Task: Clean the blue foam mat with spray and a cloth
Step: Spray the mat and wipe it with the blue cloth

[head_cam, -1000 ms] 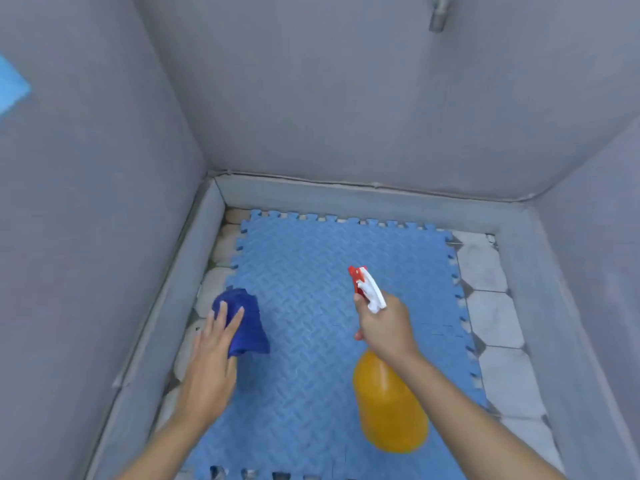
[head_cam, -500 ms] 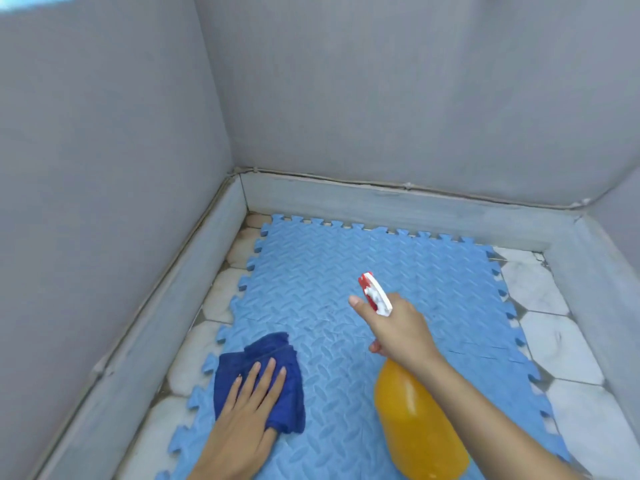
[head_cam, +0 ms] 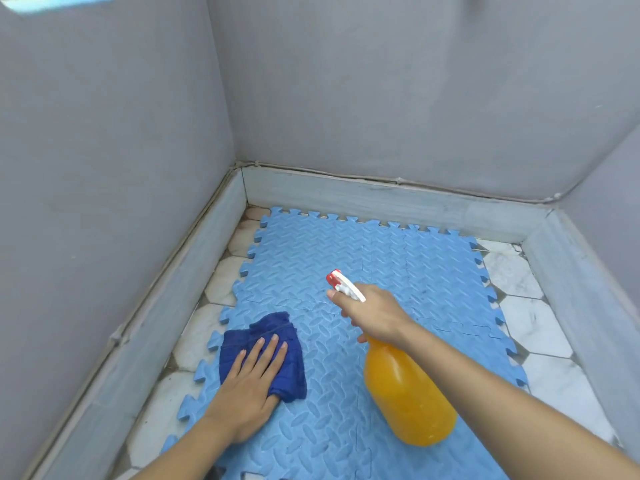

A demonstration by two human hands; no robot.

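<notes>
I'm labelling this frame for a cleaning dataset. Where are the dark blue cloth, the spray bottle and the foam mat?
dark blue cloth (head_cam: 270,332): head view, on its bare far part beyond the fingertips.
spray bottle (head_cam: 408,400): head view, on its orange body.
foam mat (head_cam: 398,258): head view, on a bare far patch.

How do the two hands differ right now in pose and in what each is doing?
The left hand lies flat, fingers straight, pressing the dark blue cloth onto the blue foam mat; the right hand is curled round the neck of the orange spray bottle, held above the mat. The left sits near the mat's left edge, the right nearer its middle. Both are bare and over the mat.
</notes>
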